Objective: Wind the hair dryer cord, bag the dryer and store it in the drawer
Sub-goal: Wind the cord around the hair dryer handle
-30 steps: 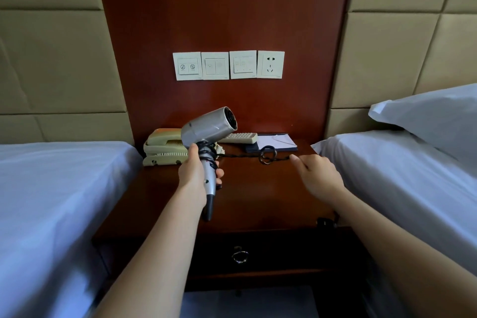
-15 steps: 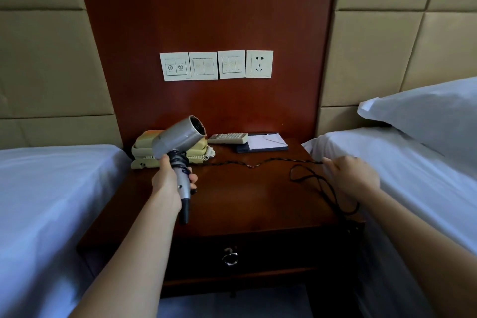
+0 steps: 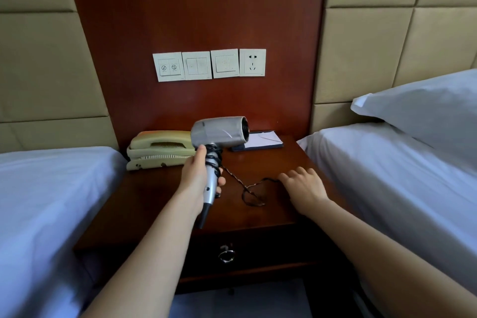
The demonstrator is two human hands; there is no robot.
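Dark wood fronts the closed drawer nearest the camera, its ring pull hanging. Above the nightstand, the left hand grips the silver hair dryer by its cord-wrapped handle, while the right hand, fingers loosely curled, rests at the black cord trailing across the top. Beyond sit a beige telephone and a notepad.

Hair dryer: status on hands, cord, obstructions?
Left hand gripping hair dryer handle, cord partly wound. Right hand on the loose cord on the nightstand. Drawer shut; no bag visible.
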